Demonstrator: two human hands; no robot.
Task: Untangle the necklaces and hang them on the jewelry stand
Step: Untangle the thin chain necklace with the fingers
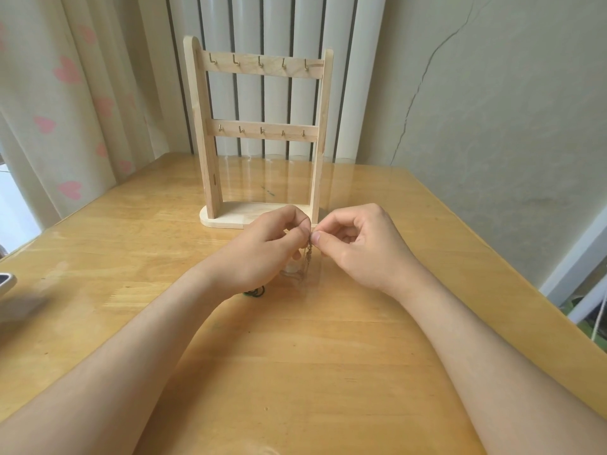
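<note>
- You're at a glossy light-wood table (131, 307), and its top mirrors the pale shapes behind it.
- Past its far edge stands a white column radiator (279, 27), with dark gaps between the upright tubes.
- To your left hangs a cream curtain (65, 93) printed with pink hearts; bright daylight shows beside its lower edge.
- To your right is a pale grey-green wall (492, 93), with a long crack (423, 83) running down from the top.
- A white frame (571, 267) slants at the far right, beyond the table's edge.
</note>
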